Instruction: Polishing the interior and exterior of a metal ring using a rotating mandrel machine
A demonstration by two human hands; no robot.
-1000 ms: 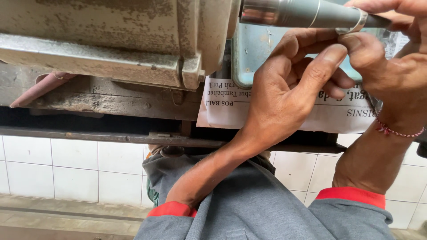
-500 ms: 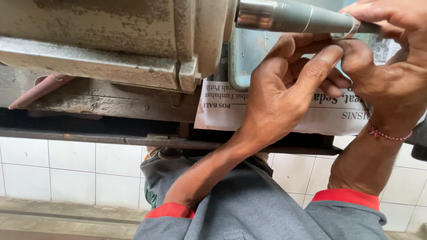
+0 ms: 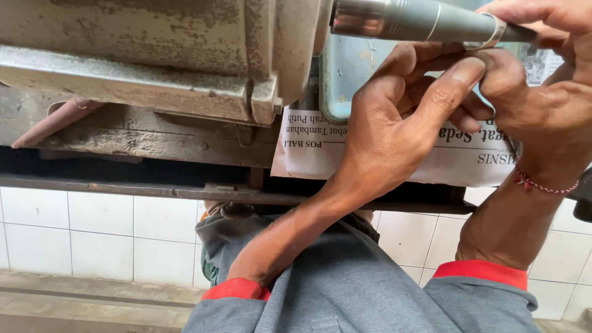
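Head view, left hand [image 3: 394, 142] and right hand [image 3: 542, 105] both grasping grey metal tool [image 3: 419, 21], newspaper [image 3: 382, 154] beneath

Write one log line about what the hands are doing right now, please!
left hand: fingertips at ring on metal shaft | right hand: gripping shaft end | newspaper beneath

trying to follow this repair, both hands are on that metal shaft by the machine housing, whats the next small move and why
Probably a small twist or nudge of the metal ring along the steel shaft. The left hand has its thumb on the ring, and the right hand pinches the shaft's thin end, which seems to steady it beside the worn grey housing.
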